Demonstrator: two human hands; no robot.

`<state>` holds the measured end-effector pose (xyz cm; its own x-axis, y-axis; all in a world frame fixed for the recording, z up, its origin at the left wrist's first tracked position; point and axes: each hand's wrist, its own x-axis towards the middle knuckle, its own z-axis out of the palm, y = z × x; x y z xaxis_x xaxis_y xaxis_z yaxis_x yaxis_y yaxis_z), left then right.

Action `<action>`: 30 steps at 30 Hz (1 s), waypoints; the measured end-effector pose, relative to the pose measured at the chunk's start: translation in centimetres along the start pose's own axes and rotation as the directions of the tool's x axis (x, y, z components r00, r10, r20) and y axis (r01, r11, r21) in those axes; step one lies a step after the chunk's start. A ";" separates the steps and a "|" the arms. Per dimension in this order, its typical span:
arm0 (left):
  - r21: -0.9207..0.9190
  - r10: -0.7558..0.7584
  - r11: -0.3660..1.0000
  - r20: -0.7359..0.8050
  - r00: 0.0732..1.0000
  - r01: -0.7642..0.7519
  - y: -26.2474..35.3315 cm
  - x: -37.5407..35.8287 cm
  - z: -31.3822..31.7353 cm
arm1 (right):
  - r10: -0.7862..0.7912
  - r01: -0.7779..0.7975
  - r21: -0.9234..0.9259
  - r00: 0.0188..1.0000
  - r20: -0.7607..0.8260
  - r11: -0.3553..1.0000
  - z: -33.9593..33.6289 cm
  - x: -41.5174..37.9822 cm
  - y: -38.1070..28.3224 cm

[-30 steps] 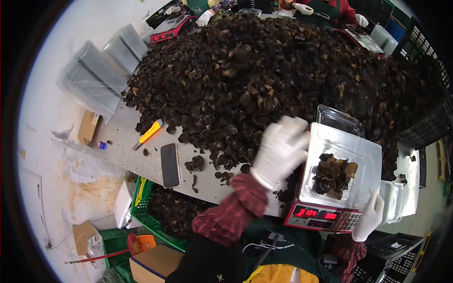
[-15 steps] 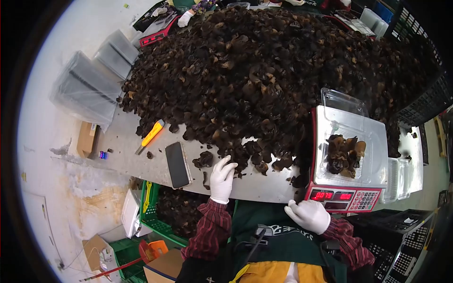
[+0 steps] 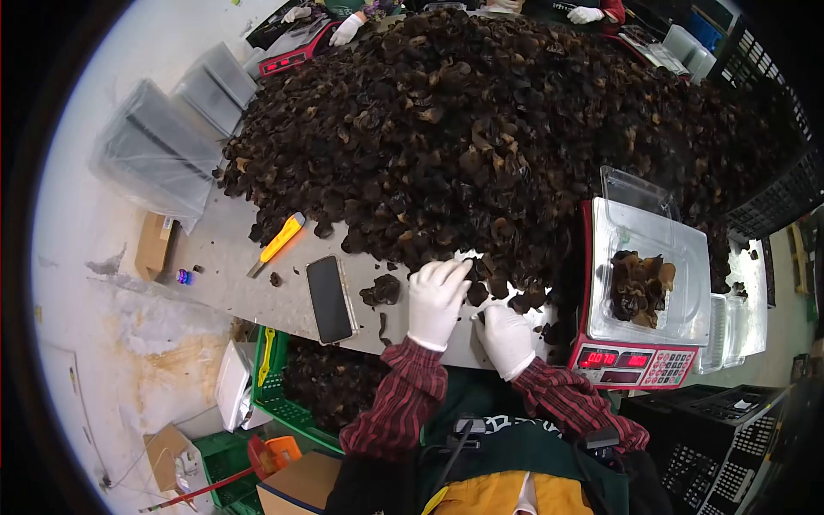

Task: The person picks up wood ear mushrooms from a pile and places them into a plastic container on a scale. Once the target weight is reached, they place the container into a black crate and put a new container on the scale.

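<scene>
A big heap of dark brown wood-ear-like pieces (image 3: 463, 129) covers most of the table. My left hand (image 3: 438, 302), in a white glove, is at the front edge of the heap, its fingers bent together over dark pieces; whatever they grip is hidden. Just right of it, my gloved right hand (image 3: 506, 340) has its thumb and fingers drawn together around a small dark piece. On the right, a red-framed scale (image 3: 598, 330) bears an open clear plastic box (image 3: 678, 296) holding some brown pieces (image 3: 639, 287).
A phone (image 3: 330, 299) and yellow cutter (image 3: 281, 240) lie left of my hands. Clear boxes (image 3: 150, 154) stand farther left. Below the table are a green crate (image 3: 296, 419) and black crates (image 3: 695, 433). Co-workers' gloved hands (image 3: 347, 30) show across the heap.
My left hand has moved slightly right and up. My right hand has moved left and up from beside the scale to the heap's edge, and its fingers have closed on a dark piece.
</scene>
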<state>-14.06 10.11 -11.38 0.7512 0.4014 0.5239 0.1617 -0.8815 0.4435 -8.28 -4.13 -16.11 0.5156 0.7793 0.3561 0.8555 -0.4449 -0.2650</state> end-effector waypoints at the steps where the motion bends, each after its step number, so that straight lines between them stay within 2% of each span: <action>1: 0.020 0.022 1.000 0.042 0.999 -0.023 0.4 0.9 0.4 | 0.023 -0.023 -0.005 1.000 -0.001 1.000 -0.3 0.0 -0.1; 2: 0.067 0.031 0.997 0.081 0.996 -0.037 0.7 1.6 0.8 | 0.096 -0.094 -0.046 0.995 0.038 0.995 -0.8 0.0 -0.3; 5: 0.187 -0.028 0.982 0.239 0.971 -0.018 -0.1 1.9 3.5 | 0.077 -0.076 -0.110 0.997 0.010 0.991 -1.6 0.0 0.2; 9: 0.133 0.064 0.987 0.201 0.977 -0.092 -0.9 1.9 4.1 | 0.150 -0.144 -0.112 0.988 0.047 0.983 -1.7 -0.7 0.2; 11: 0.130 0.087 0.985 0.188 0.978 -0.113 -1.3 1.7 4.3 | 0.162 -0.157 -0.067 0.984 0.074 0.985 -1.6 -0.9 0.1; 13: 0.114 0.044 0.991 0.227 0.973 -0.072 -0.8 2.1 3.6 | 0.157 -0.156 -0.010 0.987 0.047 0.988 -1.3 -0.8 0.2; 15: 0.171 -0.069 0.985 0.339 0.938 0.010 -0.4 2.6 3.0 | 0.152 -0.153 0.046 0.988 0.022 0.987 -1.4 -1.0 0.1; 17: 0.176 -0.057 0.984 0.363 0.930 -0.009 -0.6 2.7 3.1 | 0.164 -0.168 0.076 0.985 0.060 0.983 -1.7 -1.1 0.0; 20: 0.103 0.062 0.991 0.185 0.981 -0.083 -0.4 2.8 2.9 | 0.099 -0.100 0.139 0.995 0.017 0.985 -1.9 -1.4 0.3; 23: -0.048 0.021 0.999 -0.022 1.000 -0.022 1.0 3.1 -0.4 | 0.083 -0.088 0.168 0.996 0.035 0.982 -3.4 -1.3 0.1; 25: -0.099 -0.025 0.995 -0.034 0.999 0.022 1.0 2.0 -3.5 | 0.086 -0.092 0.221 0.996 0.038 0.971 -2.8 -1.4 0.3; 27: -0.183 -0.129 0.973 0.060 0.990 0.138 -0.1 -0.3 -6.5 | 0.102 -0.115 0.295 0.993 0.060 0.949 -2.3 -1.9 0.7; 28: -0.114 -0.217 0.964 0.178 0.960 0.239 -0.7 -1.5 -8.2 | 0.079 -0.108 0.341 0.992 0.098 0.934 -2.7 -1.8 0.8; 29: -0.020 -0.188 0.979 0.274 0.943 0.201 -0.9 -1.8 -9.9 | 0.109 -0.153 0.320 0.983 0.151 0.935 -2.4 -2.0 0.8; 30: 0.152 -0.188 0.977 0.277 0.942 0.150 -0.6 -2.5 -10.9 | 0.134 -0.193 0.320 0.971 0.196 0.928 -2.7 -1.9 0.6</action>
<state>-22.97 12.37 -5.03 0.8549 0.4750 0.2087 0.3680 -0.8387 0.4016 -8.58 -7.06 -14.56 0.6063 0.7837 0.1349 0.6787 -0.4216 -0.6013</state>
